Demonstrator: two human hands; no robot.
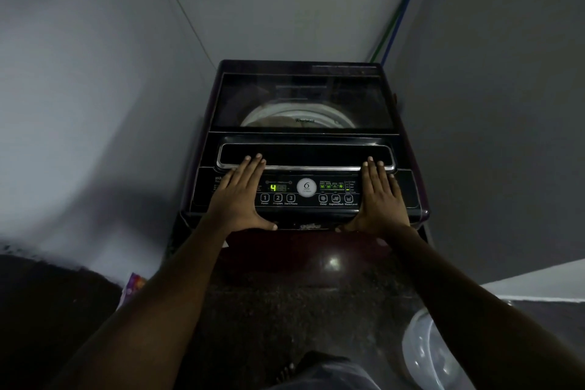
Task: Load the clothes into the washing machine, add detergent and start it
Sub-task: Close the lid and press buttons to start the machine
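Note:
A dark top-loading washing machine (408,149) stands in a narrow corner between two grey walls. Its glass lid (304,98) is down, and the drum's pale rim shows through it. On the front control panel (304,196) a green display reads 4 and several small green lights glow. My left hand (240,196) lies flat on the panel's left part, fingers straight, fingertips at the lid handle's chrome edge. My right hand (378,199) lies flat on the panel's right part in the same way. Both thumbs point inward along the front edge. The clothes cannot be made out.
A colourful packet (131,288) leans against the left wall on the floor. A translucent plastic tub (430,355) sits on the floor at the lower right. Blue and green hoses (399,19) run down the back right corner. The floor is dark and speckled.

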